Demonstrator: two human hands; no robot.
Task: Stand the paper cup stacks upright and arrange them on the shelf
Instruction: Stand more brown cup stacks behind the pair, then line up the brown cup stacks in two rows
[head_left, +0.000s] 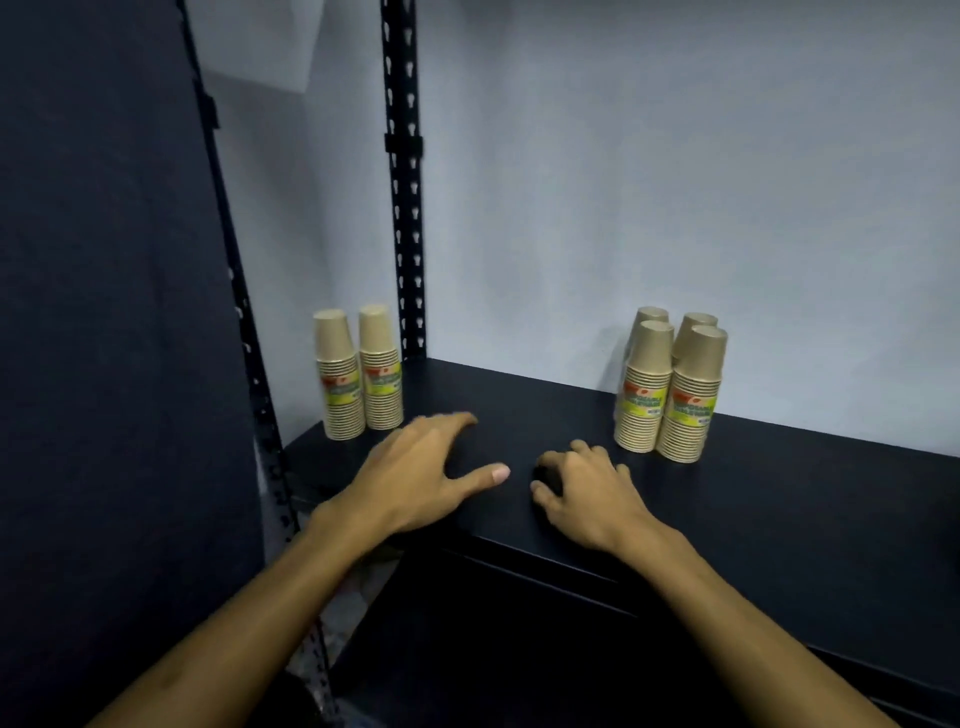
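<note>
Six upright cup stacks on shelf: two stacks at back-left corner; four stacks along back edge; left hand splayed, empty; right hand loosely curled, empty.

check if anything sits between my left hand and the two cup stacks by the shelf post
Nothing visible does. The left hand rests on the shelf just in front of the two upright cup stacks, with only bare shelf surface between them. The group of four stacks stands off to the right, beyond the right hand.
</note>
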